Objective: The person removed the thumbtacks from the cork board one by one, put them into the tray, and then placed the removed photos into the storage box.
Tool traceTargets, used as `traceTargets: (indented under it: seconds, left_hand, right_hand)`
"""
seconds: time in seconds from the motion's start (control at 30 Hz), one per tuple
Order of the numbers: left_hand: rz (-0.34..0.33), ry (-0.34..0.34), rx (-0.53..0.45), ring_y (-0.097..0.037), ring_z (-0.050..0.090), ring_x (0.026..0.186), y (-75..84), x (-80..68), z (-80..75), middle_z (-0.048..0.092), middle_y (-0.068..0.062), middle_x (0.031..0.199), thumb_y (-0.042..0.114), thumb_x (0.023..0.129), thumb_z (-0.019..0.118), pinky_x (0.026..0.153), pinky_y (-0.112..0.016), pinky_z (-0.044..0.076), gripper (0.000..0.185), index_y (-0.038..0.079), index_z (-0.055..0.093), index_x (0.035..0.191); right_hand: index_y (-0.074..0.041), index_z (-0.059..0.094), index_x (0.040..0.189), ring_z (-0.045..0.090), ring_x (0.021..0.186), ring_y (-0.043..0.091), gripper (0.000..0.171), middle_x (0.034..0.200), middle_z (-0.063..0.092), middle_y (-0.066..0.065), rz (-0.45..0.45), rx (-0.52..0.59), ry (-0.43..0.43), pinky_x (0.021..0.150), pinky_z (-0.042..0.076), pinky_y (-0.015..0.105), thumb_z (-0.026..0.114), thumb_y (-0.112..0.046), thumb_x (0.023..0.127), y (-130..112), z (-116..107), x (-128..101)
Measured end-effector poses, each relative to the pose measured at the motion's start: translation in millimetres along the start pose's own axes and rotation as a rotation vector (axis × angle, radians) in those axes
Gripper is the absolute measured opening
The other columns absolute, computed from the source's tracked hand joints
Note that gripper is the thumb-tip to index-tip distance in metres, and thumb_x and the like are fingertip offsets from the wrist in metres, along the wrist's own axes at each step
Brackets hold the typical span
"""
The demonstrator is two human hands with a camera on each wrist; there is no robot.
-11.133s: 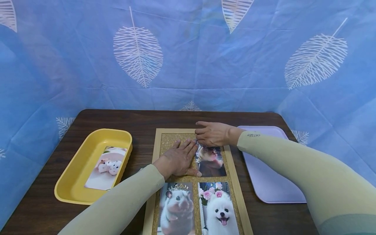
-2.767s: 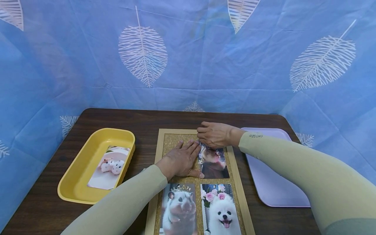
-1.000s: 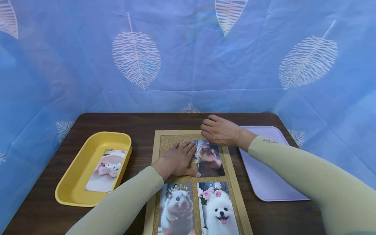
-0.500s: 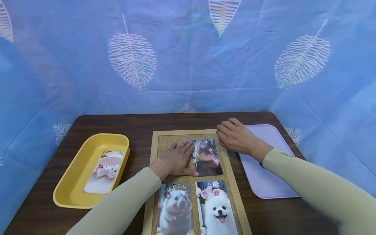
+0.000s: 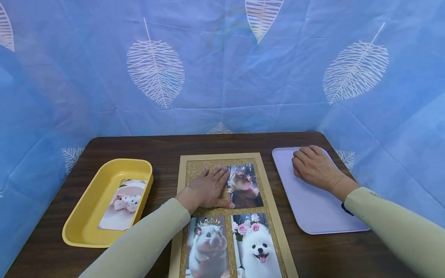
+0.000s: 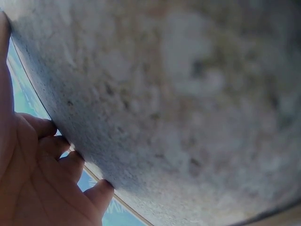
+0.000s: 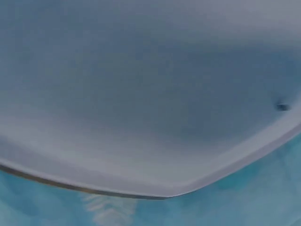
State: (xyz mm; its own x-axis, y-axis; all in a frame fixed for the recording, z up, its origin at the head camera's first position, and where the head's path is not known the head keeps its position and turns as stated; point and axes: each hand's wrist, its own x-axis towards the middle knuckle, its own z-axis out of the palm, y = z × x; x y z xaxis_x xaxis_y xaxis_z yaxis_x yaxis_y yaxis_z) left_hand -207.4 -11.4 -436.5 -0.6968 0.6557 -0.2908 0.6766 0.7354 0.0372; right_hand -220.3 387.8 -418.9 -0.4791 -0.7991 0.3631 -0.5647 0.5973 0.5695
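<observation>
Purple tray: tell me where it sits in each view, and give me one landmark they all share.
Head: the purple tray is on the right, beside the corkboard, with the right hand over its far part.
Left wrist: not in it.
Right wrist: fills most of the picture, its rim crossing the lower part.
Shared landmark: blue leaf-print cloth.

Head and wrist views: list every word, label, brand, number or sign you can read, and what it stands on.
Readable text: none.
Right sleeve, near the cuff: faint marks, too small to read.
Upper photo, dog photo, crowned hamster photo, cork board: no lettering visible.
Yellow tray, purple tray: no lettering visible.
</observation>
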Motion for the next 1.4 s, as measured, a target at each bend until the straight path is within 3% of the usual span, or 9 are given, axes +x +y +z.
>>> traceTargets:
  seconds: [0.13, 0.4, 0.63, 0.77, 0.87, 0.93, 1.0, 1.23, 1.4]
  left_hand:
    - [-0.009, -0.008, -0.002, -0.024, 0.008, 0.165, -0.1, 0.3, 0.9, 0.008, -0.004, 0.179, 0.087, 0.093, 0.040, 0.133, -0.054, 0.015, 0.110, 0.015, 0.011, 0.171]
    - [-0.004, -0.005, 0.008, -0.024, 0.009, 0.165, 0.2, 1.0, -0.2, 0.007, -0.005, 0.179, 0.087, 0.093, 0.039, 0.132, -0.054, 0.017, 0.110, 0.015, 0.010, 0.171]
    - [-0.003, -0.005, -0.008, -0.025, 0.009, 0.165, 0.2, 0.2, -1.2, 0.009, -0.005, 0.179, 0.086, 0.094, 0.040, 0.132, -0.054, 0.017, 0.109, 0.014, 0.011, 0.171]
    - [-0.003, -0.006, -0.011, -0.025, 0.009, 0.165, -0.2, 0.4, -1.7, 0.008, -0.005, 0.179, 0.086, 0.094, 0.040, 0.132, -0.054, 0.015, 0.110, 0.015, 0.010, 0.171]
    - [-0.003, -0.006, -0.019, -0.025, 0.008, 0.165, -0.5, 0.8, -1.6, 0.007, -0.005, 0.179, 0.086, 0.094, 0.041, 0.133, -0.054, 0.014, 0.110, 0.015, 0.010, 0.171]
    - [-0.002, -0.006, -0.024, -0.025, 0.008, 0.165, -0.7, 1.1, -1.5, 0.007, -0.005, 0.179, 0.086, 0.094, 0.041, 0.133, -0.054, 0.014, 0.110, 0.015, 0.010, 0.171]
    - [-0.002, -0.005, -0.028, -0.025, 0.008, 0.165, -1.0, 1.3, -1.6, 0.007, -0.005, 0.179, 0.086, 0.094, 0.041, 0.133, -0.054, 0.014, 0.110, 0.015, 0.010, 0.171]
    - [0.000, 0.004, -0.030, -0.025, 0.008, 0.165, -1.2, 1.0, -1.7, 0.008, -0.005, 0.179, 0.087, 0.092, 0.042, 0.132, -0.055, 0.015, 0.111, 0.014, 0.011, 0.171]
    - [0.000, 0.002, -0.029, -0.026, 0.008, 0.165, -0.2, 0.8, -1.6, 0.006, -0.006, 0.179, 0.087, 0.091, 0.044, 0.132, -0.055, 0.016, 0.114, 0.013, 0.010, 0.171]
  right_hand:
    - [0.001, 0.056, 0.091, 0.057, 0.091, 0.039, 0.055, 0.092, 0.061, 0.019, -0.003, 0.024, -0.114, 0.083, 0.047, 0.052, 0.014, -0.028, 0.112, 4.7, 2.2, -20.0]
    - [0.000, 0.057, 0.093, 0.054, 0.090, 0.037, 0.026, 0.091, 0.058, 0.018, 0.002, 0.008, -0.237, 0.079, 0.046, 0.050, 0.042, -0.019, 0.104, 2.0, 4.3, -37.9]
    - [0.001, 0.057, 0.091, 0.053, 0.088, 0.037, 0.070, 0.089, 0.056, 0.018, 0.016, 0.006, -0.262, 0.076, 0.044, 0.049, -0.008, -0.015, 0.113, -3.5, 3.5, -45.8]
    - [0.001, 0.060, 0.095, 0.053, 0.091, 0.037, 0.043, 0.093, 0.058, 0.018, 0.019, 0.011, -0.297, 0.078, 0.044, 0.049, 0.023, -0.005, 0.113, -5.8, 2.0, -48.9]
    - [-0.001, 0.062, 0.096, 0.053, 0.092, 0.036, 0.010, 0.094, 0.059, 0.017, 0.018, 0.008, -0.319, 0.080, 0.045, 0.049, 0.053, 0.000, 0.100, -7.3, 1.1, -49.8]
    - [-0.002, 0.062, 0.096, 0.053, 0.092, 0.035, 0.004, 0.094, 0.059, 0.016, 0.018, 0.009, -0.321, 0.080, 0.045, 0.049, 0.059, 0.000, 0.094, -7.9, 1.0, -49.7]
    - [-0.002, 0.061, 0.096, 0.053, 0.092, 0.035, 0.007, 0.094, 0.059, 0.016, 0.015, 0.008, -0.310, 0.080, 0.044, 0.049, 0.055, 0.000, 0.095, -8.4, 0.9, -49.5]
    - [0.000, 0.057, 0.090, 0.053, 0.090, 0.037, 0.062, 0.091, 0.056, 0.017, 0.047, 0.027, -0.186, 0.079, 0.045, 0.051, 0.004, -0.023, 0.113, -14.9, 0.1, -42.9]
    - [0.001, 0.057, 0.089, 0.054, 0.089, 0.038, 0.059, 0.092, 0.057, 0.018, 0.105, 0.057, -0.115, 0.078, 0.044, 0.054, 0.012, -0.029, 0.112, -25.4, -1.5, -33.3]
